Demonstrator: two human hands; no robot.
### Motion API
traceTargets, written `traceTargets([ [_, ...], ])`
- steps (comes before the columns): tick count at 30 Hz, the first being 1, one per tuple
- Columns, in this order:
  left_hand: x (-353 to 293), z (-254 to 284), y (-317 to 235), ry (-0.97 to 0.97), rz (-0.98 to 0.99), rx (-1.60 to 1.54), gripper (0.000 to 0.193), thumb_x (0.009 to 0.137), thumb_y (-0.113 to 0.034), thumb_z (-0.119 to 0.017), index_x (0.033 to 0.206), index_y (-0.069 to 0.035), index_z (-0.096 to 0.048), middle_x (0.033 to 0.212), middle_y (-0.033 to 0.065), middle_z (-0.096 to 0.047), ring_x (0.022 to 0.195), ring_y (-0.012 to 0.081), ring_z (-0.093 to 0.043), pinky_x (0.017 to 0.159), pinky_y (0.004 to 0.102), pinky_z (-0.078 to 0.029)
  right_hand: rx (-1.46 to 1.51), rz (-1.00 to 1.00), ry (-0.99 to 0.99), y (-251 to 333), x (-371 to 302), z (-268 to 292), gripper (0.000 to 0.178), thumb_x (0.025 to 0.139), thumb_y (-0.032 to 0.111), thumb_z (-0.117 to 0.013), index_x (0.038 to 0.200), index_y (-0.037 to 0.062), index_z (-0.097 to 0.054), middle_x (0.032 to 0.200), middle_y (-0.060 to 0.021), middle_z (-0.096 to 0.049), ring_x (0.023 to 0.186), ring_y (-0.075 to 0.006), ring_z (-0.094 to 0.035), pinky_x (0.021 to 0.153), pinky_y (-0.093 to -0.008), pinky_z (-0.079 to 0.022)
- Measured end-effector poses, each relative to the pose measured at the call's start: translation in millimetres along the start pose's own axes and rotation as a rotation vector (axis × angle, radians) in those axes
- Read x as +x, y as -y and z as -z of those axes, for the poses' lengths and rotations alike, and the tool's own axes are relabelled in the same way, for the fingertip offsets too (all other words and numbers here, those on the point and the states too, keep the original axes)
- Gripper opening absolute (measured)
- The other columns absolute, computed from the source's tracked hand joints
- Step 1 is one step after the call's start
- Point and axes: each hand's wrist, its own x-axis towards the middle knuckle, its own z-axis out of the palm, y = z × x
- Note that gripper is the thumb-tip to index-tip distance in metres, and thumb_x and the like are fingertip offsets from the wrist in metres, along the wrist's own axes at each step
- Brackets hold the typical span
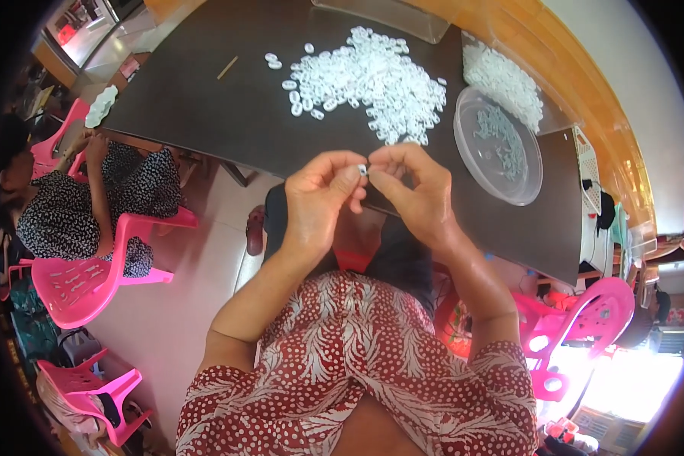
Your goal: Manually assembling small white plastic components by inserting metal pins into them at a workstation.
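Just off the near edge of the table, my two hands meet fingertip to fingertip. My left hand [317,194] is closed, its thumb and forefinger pinching a small white plastic piece [362,169] with a dark spot on it. My right hand [419,190] pinches at the right side of that piece; whether a second tiny part sits between these fingertips is hidden. Beyond the hands, a loose pile of small white oval plastic pieces [372,80] with openings in them spreads over the dark table [197,106]. A few lie apart at its left.
Right of the pile stands a round clear tub [463,144] with small grey parts [501,144]. Behind it, a clear box holds more white pieces [501,80]. A thin stick [227,68] lies at left. Another person [76,205] sits on a pink chair [91,281] to the left.
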Motion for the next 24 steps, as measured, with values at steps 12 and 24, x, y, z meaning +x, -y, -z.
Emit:
traceTargets([
  [12,-14.4,-0.8,9.6,0.076,-0.036,-0.029,0.017,0.091,-0.006,-0.055,0.103,0.005,-0.058,0.083,0.0087,-0.063,0.066,0.0104,-0.058,0.053,0.0213,-0.048,0.101,-0.07,-0.019,5.9,-6.5,-4.6,0.017,0.077,-0.002,-0.064,0.094,-0.0005,-0.061,0.079,-0.0058,-0.057,0.066,-0.0099,-0.053,0.062,-0.024,-0.045],
  [24,1.9,3.9,-1.7,0.02,-0.005,0.001,0.012,0.09,-0.004,-0.054,0.099,0.005,-0.057,0.081,0.0114,-0.063,0.063,0.013,-0.06,0.051,0.0226,-0.048,0.017,0.001,0.007,1.3,1.3,-1.4,0.018,0.077,0.0,-0.063,0.095,0.0006,-0.062,0.081,-0.0063,-0.058,0.071,-0.0113,-0.056,0.064,-0.0245,-0.045],
])
